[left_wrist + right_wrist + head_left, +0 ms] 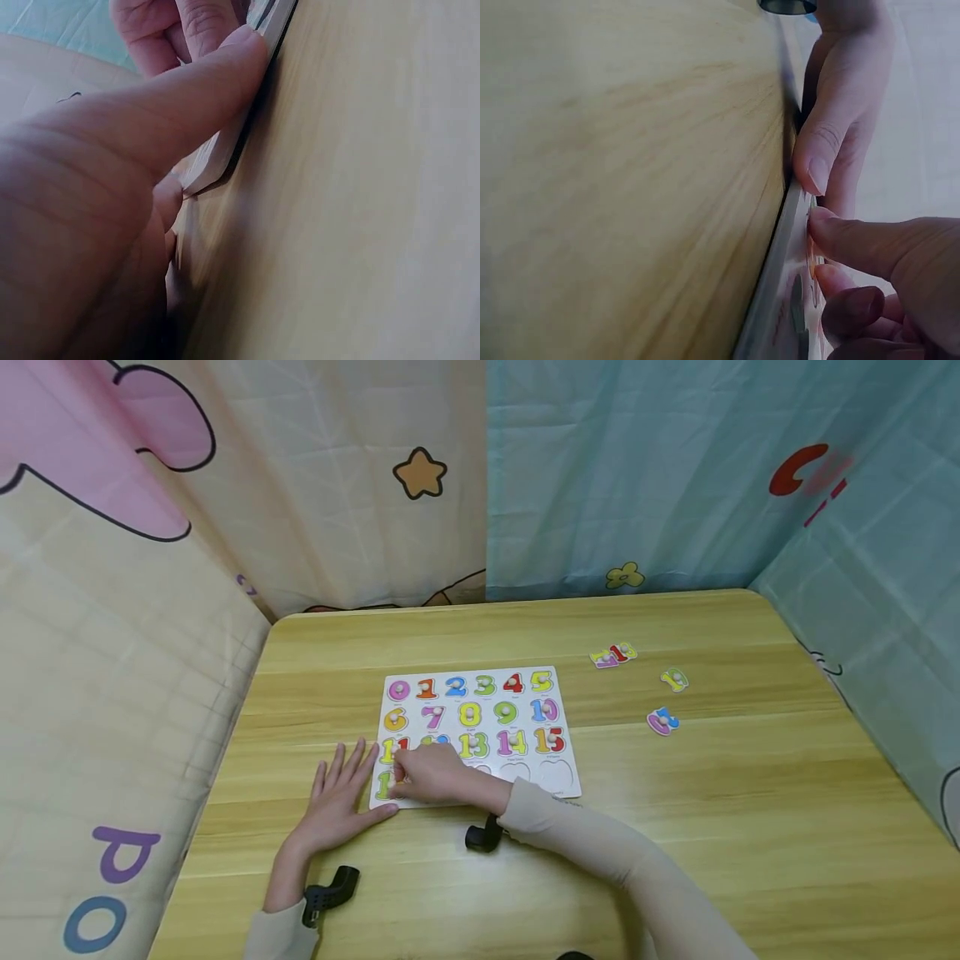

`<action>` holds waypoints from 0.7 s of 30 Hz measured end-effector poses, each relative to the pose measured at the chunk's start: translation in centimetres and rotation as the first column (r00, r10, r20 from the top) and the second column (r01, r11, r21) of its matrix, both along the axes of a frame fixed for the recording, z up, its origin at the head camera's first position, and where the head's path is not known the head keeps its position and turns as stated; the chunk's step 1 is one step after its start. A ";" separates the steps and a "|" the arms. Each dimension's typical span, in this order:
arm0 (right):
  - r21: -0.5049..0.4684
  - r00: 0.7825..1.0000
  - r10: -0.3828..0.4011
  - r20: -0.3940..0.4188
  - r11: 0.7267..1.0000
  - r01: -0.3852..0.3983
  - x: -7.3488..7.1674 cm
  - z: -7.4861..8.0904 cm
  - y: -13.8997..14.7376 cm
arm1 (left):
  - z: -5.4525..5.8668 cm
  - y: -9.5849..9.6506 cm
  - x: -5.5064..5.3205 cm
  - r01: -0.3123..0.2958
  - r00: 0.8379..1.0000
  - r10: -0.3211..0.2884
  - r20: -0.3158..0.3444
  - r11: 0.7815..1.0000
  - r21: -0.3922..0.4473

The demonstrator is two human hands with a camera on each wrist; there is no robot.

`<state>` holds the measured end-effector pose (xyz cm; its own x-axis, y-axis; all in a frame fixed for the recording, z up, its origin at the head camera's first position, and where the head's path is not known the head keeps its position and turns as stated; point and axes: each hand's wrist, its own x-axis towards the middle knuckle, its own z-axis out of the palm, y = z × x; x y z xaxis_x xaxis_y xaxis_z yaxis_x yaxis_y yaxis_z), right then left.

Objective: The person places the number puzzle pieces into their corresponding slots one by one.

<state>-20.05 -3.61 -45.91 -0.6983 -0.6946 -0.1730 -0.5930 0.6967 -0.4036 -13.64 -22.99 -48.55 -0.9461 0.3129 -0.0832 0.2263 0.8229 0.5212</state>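
Note:
A white number puzzle board [475, 772] lies on the table, with knobbed number pieces filling its upper rows. My left hand [336, 802] rests flat at the board's left edge, fingers straight; its thumb [225, 67] touches the front edge near the corner. Over the bottom row, my right hand [431, 772] pinches a green-and-orange number piece [383, 785] at the lower left slot. In the right wrist view, the right thumb [862, 240] and curled fingers are at the board surface. The fingers cover most of that piece.
Loose number pieces lie right of the board: an overlapping pair [613, 655], a green-and-yellow piece [674, 679] and a purple-and-blue piece [663, 721]. Bare recesses [556, 774] show at the bottom right of the board. Curtains [337, 485] stand behind the wooden table [750, 827].

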 end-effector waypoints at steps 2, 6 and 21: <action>-0.025 1.000 0.005 0.018 1.000 -0.005 -0.3 0.1 0.7 | 0.0 0.1 0.0 -0.001 1.000 0.001 0.001 1.000 0.001; -0.147 0.995 -0.060 0.075 0.987 0.070 -2.1 0.8 3.5 | -0.1 0.2 -0.1 -0.003 1.000 0.003 0.001 1.000 0.000; -0.424 0.689 -0.718 0.101 0.596 0.682 -12.3 -0.2 22.6 | -0.1 0.1 -0.1 -0.022 1.000 0.022 0.015 1.000 -0.001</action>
